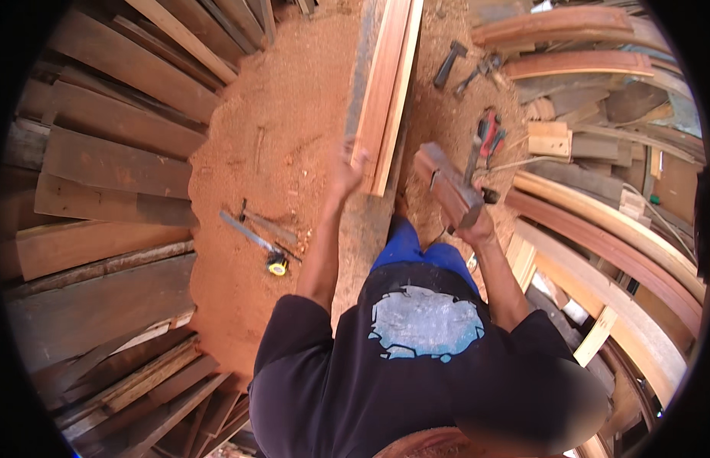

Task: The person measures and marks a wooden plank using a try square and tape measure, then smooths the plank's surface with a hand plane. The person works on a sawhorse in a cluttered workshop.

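In my right hand (478, 227) is a wooden hand plane (446, 183), raised and tilted to the right of the bench, with my fingers closed round its near end. My left hand (350, 171) is at the left edge of a long reddish board (383, 84), close to the board's near end. Motion smears its fingers, so whether they grip the board is unclear. Beside that board on the right runs a paler strip of wood (401, 99). Both lie lengthwise on a narrow bench (360, 65) stretching away from me.
Left of the bench, a yellow-and-black tape measure (277, 265) and a metal square (246, 230) lie on sawdust-covered ground (240, 168). To the right are a dark hammer-like tool (449, 64) and a red power tool (489, 136). Stacked planks (126, 164) and curved timbers (614, 229) flank both sides.
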Demonstrator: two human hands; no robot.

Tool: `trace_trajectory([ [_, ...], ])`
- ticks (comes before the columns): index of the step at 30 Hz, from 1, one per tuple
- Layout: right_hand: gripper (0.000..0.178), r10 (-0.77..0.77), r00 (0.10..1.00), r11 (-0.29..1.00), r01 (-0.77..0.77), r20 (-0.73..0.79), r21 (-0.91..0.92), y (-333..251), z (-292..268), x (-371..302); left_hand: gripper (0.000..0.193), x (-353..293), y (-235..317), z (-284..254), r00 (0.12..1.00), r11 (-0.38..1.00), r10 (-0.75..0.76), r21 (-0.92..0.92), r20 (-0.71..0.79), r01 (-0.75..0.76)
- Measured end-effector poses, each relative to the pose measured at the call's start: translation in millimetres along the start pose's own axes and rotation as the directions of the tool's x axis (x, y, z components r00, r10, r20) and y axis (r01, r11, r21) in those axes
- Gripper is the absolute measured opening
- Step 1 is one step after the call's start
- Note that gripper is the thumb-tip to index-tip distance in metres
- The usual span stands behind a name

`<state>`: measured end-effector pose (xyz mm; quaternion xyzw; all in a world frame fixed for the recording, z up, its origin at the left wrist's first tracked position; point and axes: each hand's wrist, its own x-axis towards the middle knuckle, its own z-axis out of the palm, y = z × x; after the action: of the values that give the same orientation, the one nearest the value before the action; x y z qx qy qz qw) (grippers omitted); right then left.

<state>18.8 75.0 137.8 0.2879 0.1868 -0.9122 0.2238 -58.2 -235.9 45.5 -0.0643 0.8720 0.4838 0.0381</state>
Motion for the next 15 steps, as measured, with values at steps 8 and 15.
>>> trace_trajectory([
  [8,0.058,-0.501,0.865,0.566,0.304,-0.027,-0.766,-13.8,-33.6,28.1,0.06,-5.9,-20.2,26.4,0.947,0.937,-0.29,0.242,0.136,0.252],
  [15,0.076,-0.552,0.765,0.037,0.42,0.332,-0.907,-18.4,14.7,69.2,0.069,-15.0,-60.0,24.6,0.957,0.965,-0.262,0.022,0.12,0.262],
])
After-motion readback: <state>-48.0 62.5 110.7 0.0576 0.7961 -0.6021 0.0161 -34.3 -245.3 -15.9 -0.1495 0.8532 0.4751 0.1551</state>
